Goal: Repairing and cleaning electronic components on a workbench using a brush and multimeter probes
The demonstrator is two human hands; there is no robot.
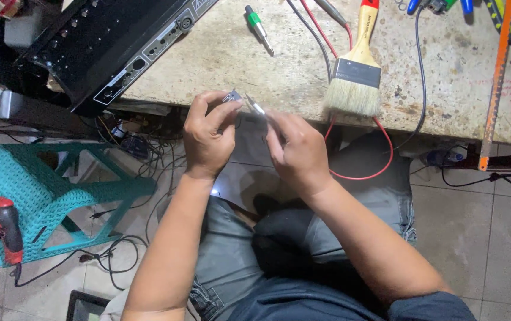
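A small shiny metal part (254, 106) was gripped between the hands. The rough, stained stone-like table (303, 65) was matt. The wide paintbrush (357, 68) was made of pale wood, a dull metal band and soft bristles. The teal woven-pattern plastic stool (35, 190) looked matt.

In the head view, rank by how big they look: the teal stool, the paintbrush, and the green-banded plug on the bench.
1. Teal stool, largest, though it sits off the bench at a different depth.
2. Paintbrush.
3. Green-banded plug, smallest.
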